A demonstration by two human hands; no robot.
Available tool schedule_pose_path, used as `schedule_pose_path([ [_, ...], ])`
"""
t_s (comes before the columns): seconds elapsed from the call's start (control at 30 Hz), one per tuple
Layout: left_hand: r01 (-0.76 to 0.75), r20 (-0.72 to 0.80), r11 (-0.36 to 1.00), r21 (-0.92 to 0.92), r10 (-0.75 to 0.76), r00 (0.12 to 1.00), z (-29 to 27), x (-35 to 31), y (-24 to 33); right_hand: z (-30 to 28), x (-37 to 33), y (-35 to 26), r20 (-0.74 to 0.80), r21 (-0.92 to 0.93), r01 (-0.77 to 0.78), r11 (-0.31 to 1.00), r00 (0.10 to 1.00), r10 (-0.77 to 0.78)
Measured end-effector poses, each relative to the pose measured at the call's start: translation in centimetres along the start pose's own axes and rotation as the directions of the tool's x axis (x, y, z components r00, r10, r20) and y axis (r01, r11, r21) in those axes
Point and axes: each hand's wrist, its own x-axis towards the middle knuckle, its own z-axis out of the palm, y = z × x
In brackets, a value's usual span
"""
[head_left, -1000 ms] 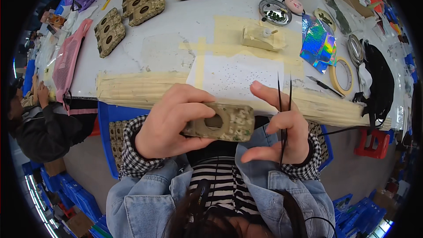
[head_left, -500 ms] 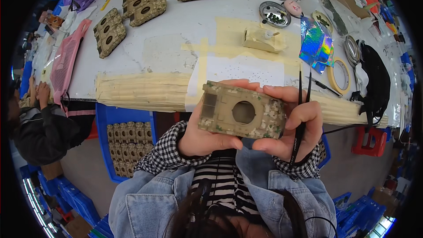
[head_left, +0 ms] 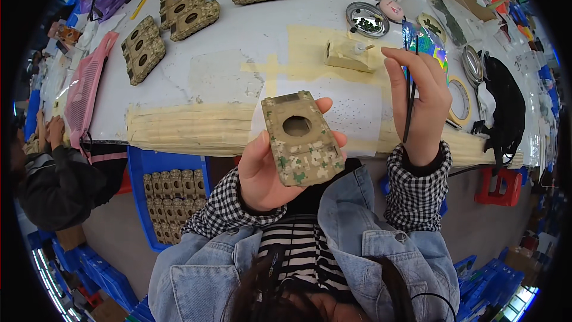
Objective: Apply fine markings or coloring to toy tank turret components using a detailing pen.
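Note:
My left hand (head_left: 257,174) grips a camouflage model tank hull (head_left: 305,158) from below and at its sides. The hull has a round hole in its top and is tilted above the table's front edge. To the right, my right hand (head_left: 430,98) is raised over the table with black tweezers (head_left: 409,120) held upright in its fingers. Just left of its fingertips stands a pale yellow block (head_left: 344,55) with a small peg on it. Behind the fingers lies a shiny iridescent packet (head_left: 440,53), partly covered.
Several tank hulls (head_left: 143,50) stand at the back left. A round metal tin (head_left: 357,13) holds small dark green bits. A tape roll (head_left: 460,100) and black bag (head_left: 503,104) lie right. A blue crate (head_left: 137,188) of hulls sits below. A co-worker's hands (head_left: 55,130) show far left.
My right hand has let go of the hull and moved up and right with the tweezers. The hull, now in my left hand alone, has turned clockwise and shifted left.

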Motion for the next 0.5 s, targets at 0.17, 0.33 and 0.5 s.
schedule_pose_path([
  [0.17, 0.07, -0.05, 0.983, -0.171, -0.079, 0.996, -0.1, 0.9, 0.3, 1.3, 0.6, 1.2, 0.012, -0.011, 0.043, 0.999, 0.999, -0.043],
  [0.33, 0.084, -0.024, 0.975, -0.204, -0.091, 0.996, -0.3, 1.6, 0.0, 2.0, 0.8, 1.4, 0.017, 0.038, 0.016, 0.999, 1.0, -0.017],
  [0.5, 0.116, -0.039, 0.974, -0.195, -0.126, 0.991, -0.3, 2.0, -0.3, 2.2, 0.8, 1.5, 0.009, 0.07, 0.009, 0.998, 1.0, -0.01],
])
